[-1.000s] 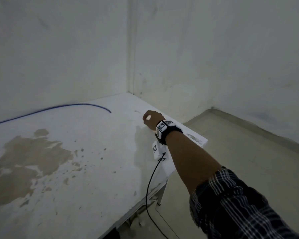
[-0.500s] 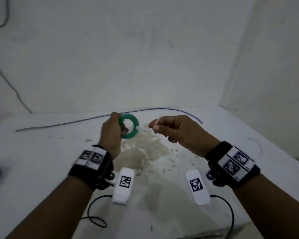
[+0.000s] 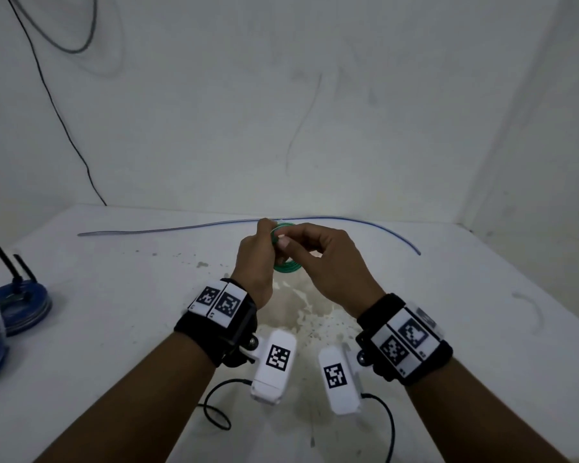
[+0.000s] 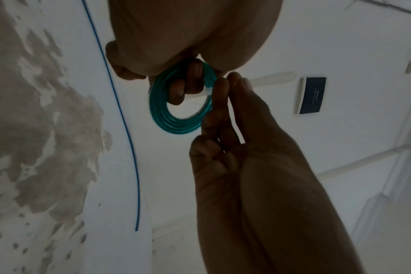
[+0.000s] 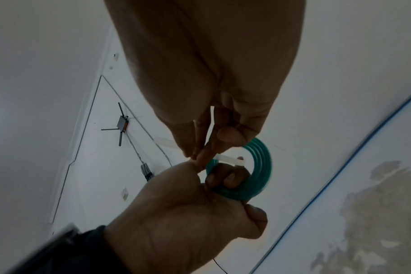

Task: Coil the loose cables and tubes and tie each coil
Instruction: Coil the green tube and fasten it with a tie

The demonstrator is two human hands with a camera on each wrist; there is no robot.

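Head view: left hand (image 3: 253,259) grips green coil (image 3: 286,267) above the table (image 3: 114,312) centre, ring upright, while right hand (image 3: 328,262) at its 3 o'clock pinches white tie (image 5: 228,159) crossing the strands, blue tube (image 3: 348,221) loose at 12 o'clock.

The head view looks forward and down from above the white table (image 3: 448,329), facing the wall corner, far enough back to take in both forearms and the blue tube (image 3: 348,220) along the far edge. The 2 wrist views sit very close beneath the palms and look along the fingers, the left one toward the right hand (image 4: 235,157) and the right one toward the left hand (image 5: 188,213). All 3 views share the green coil (image 3: 286,267) held between the hands, the blue tube and the stained tabletop.
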